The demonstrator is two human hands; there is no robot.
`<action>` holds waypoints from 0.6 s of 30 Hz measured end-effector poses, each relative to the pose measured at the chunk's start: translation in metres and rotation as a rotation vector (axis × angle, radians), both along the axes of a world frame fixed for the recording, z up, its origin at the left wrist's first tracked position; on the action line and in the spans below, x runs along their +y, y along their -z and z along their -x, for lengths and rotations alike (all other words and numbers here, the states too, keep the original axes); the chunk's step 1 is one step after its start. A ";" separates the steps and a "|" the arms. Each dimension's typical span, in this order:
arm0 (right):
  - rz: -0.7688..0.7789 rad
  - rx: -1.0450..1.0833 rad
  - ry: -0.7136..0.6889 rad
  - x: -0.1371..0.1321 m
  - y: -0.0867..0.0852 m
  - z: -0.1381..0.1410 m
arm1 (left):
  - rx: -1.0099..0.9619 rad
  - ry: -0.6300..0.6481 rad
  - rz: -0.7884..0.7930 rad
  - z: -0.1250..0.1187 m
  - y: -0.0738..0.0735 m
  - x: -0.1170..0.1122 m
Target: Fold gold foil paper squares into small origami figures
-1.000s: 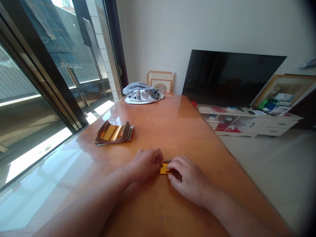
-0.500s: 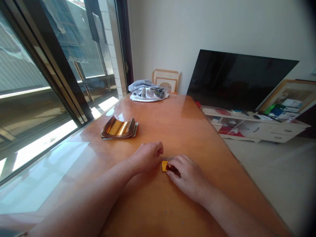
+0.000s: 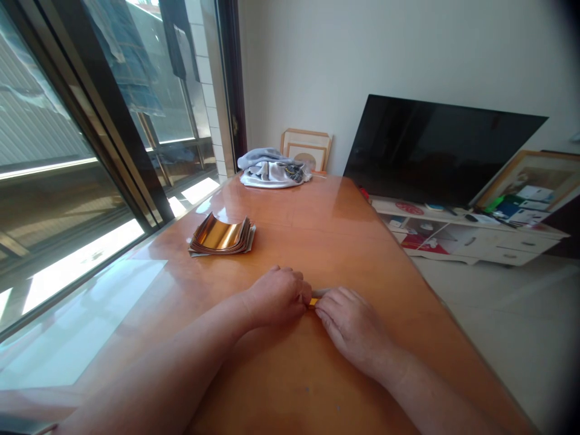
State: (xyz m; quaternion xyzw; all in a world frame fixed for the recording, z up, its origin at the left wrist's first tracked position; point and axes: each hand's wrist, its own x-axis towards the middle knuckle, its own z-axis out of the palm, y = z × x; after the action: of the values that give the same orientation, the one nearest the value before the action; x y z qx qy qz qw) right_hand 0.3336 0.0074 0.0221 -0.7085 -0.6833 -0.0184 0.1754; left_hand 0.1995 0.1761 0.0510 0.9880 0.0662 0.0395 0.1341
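Closely, the left hand [image 3: 276, 296] and right hand [image 3: 351, 323] are pinching a gold foil strip [image 3: 312, 302] with fingers together; the strip is showing between them above the table [image 3: 317, 241], its long axis apparently running crosswise.

left hand [image 3: 276, 296] curled, right hand [image 3: 351, 323] outstretched — nearly touching

Most of the small gold strip [image 3: 312, 302] is hidden between the left hand [image 3: 276, 296] and the right hand [image 3: 351, 323], so its shape and the grip on it cannot be told. The forearms [image 3: 158, 356] run out of view, and the items on the white cabinet [image 3: 512, 240] are too small to identify.
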 end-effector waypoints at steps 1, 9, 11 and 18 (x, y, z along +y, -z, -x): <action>0.007 0.003 0.002 -0.001 -0.001 0.000 | -0.004 0.015 -0.012 0.000 -0.001 -0.001; 0.036 0.098 0.067 -0.009 -0.003 0.004 | 0.014 0.071 0.008 -0.003 -0.003 -0.014; 0.051 0.122 0.088 -0.011 -0.003 0.004 | 0.028 0.063 0.026 -0.003 -0.003 -0.014; 0.066 0.242 0.151 -0.011 -0.006 0.001 | 0.071 0.040 0.090 -0.001 -0.005 -0.005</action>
State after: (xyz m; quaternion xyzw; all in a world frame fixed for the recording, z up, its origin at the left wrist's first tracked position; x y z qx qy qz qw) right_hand 0.3324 -0.0033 0.0285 -0.7603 -0.6022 0.0765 0.2312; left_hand 0.2000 0.1710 0.0564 0.9828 0.0527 -0.0011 0.1767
